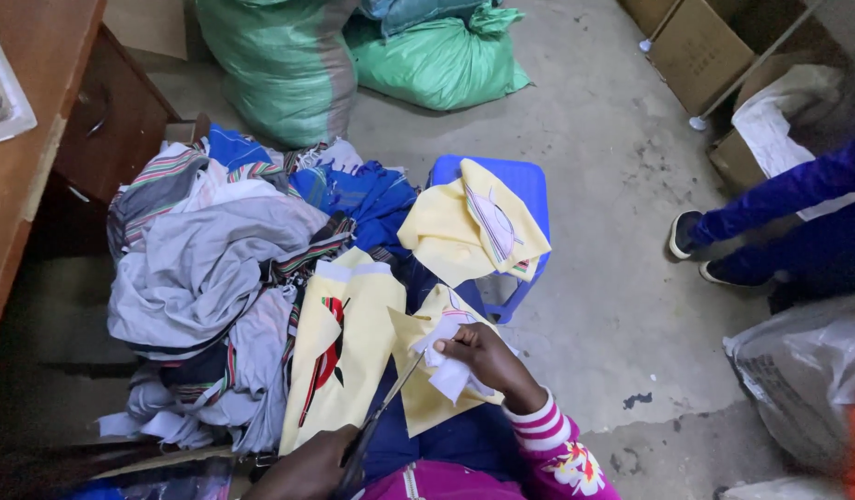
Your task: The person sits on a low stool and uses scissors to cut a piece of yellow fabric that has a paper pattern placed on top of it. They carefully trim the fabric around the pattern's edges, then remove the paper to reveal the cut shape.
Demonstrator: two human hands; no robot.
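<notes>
Heaped clothes [214,268] crowd the left, a blue stool [520,185] ahead; bare floor [612,278] lies open rightward.

Floor [612,185]: grey and hard, with dark spots.
On the floor, top: two big green bags [353,56], side by side.
On the floor, left: a heap of clothes [214,268].
On the floor, middle: a blue stool [529,185] with yellow cloth [469,231] on it.
On the floor, right: cardboard boxes [696,46] and a plastic bag [798,370].

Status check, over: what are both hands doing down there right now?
Left hand grips scissors, blades open. Right hand pinches white backing on yellow fabric piece. Clothes pile beside, blue stool ahead.
</notes>
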